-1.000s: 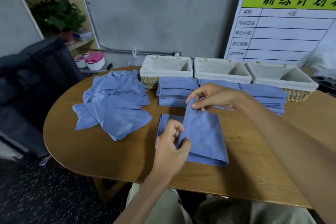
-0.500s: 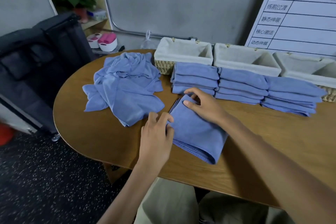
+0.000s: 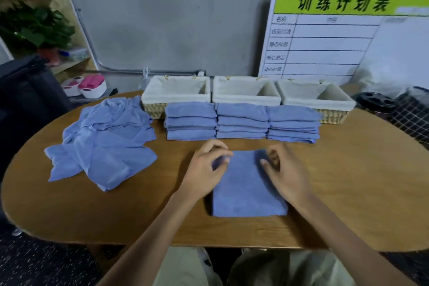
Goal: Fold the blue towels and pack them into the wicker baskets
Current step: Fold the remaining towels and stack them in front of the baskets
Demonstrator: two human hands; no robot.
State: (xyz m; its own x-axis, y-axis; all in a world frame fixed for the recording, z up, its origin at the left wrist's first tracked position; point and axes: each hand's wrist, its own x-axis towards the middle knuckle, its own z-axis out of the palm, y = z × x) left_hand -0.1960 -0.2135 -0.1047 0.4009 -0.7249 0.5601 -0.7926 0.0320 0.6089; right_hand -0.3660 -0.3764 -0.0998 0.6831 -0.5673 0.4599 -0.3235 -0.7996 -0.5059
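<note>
Hands, left hand (image 3: 204, 169) and right hand (image 3: 282, 169), pinched a folded towel (image 3: 246, 193); behind it three stacks (image 3: 241, 122) waited before empty baskets (image 3: 246, 97); unfolded pile (image 3: 102, 141) remained.

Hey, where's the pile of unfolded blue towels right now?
In the head view, the unfolded towel pile lies on the left of the wooden table, beside the leftmost wicker basket and left of the folded stacks.
</note>
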